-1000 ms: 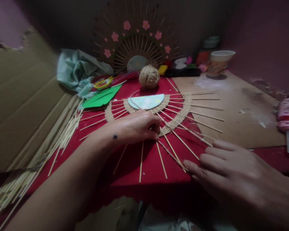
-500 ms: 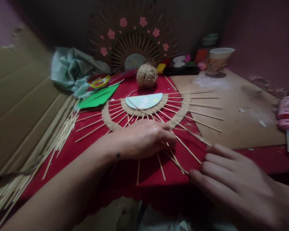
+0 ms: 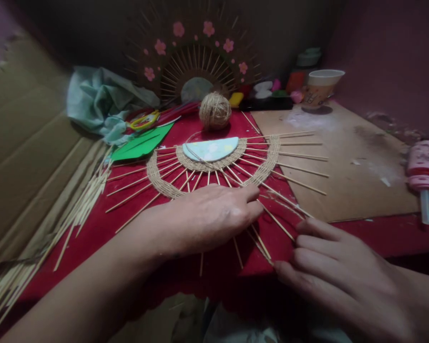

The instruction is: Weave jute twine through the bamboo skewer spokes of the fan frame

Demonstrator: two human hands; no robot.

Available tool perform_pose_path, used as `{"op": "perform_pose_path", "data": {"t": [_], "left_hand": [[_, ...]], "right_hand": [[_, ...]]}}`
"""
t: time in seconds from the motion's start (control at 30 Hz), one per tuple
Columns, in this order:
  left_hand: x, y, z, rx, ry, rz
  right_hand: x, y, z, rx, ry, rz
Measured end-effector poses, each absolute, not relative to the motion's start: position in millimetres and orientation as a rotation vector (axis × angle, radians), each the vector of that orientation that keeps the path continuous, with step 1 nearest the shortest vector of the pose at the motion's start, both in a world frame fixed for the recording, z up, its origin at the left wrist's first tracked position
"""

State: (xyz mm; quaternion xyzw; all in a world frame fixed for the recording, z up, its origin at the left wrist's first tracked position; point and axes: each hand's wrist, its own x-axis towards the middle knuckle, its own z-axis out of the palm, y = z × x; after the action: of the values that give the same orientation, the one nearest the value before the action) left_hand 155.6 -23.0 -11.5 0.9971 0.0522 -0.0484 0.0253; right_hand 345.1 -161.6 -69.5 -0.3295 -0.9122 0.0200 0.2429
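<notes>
A half-round woven frame point(image 3: 157, 183) of thin sticks and twine lies on the red cloth point(image 3: 236, 267), with a pale blue half disc point(image 3: 210, 149) at its centre. My left hand point(image 3: 214, 214) covers the frame's lower middle, its fingers closed on the sticks at the woven band's edge; the fingertips are partly hidden. At the lower right, my right hand point(image 3: 336, 271) is closed on twine point(image 3: 282, 202) that runs back toward the band. Behind the half disc sits a ball of twine point(image 3: 215, 111).
Loose sticks point(image 3: 71, 209) and cardboard point(image 3: 28, 143) are at the left. Green sheet point(image 3: 141, 143), yellow-handled scissors point(image 3: 145, 120) and crumpled cloth point(image 3: 96, 100) lie behind. A flowered fan point(image 3: 196, 57) stands at the back. A cup point(image 3: 321, 89) and pink glue gun point(image 3: 424, 166) are right.
The view has shifted slightly. My left hand has moved a little down over the sticks, and my right hand has shifted slightly left, still with the twine.
</notes>
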Motion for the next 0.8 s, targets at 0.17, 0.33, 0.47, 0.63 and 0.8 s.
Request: {"op": "perform_pose_path", "data": {"t": [0.17,0.33,0.47,0.63,0.8], "left_hand": [[157,-28,-13,3.136,0.036,-0.093],[155,-25,-14,3.114,0.020,-0.025],[153,-22,-14,3.073,0.086,-0.045],[151,-16,-9,2.922,0.244,0.083],[147,1,-4,2.788,0.468,0.131]], "right_hand": [[347,-159,-67,-0.900,-2.514,0.050],[352,-153,-59,-0.916,-2.542,-0.029],[356,-143,-46,-0.995,-2.502,-0.188],[364,-115,-26,-1.231,-2.473,-0.474],[373,-81,-10,-1.371,-2.573,-0.474]]}}
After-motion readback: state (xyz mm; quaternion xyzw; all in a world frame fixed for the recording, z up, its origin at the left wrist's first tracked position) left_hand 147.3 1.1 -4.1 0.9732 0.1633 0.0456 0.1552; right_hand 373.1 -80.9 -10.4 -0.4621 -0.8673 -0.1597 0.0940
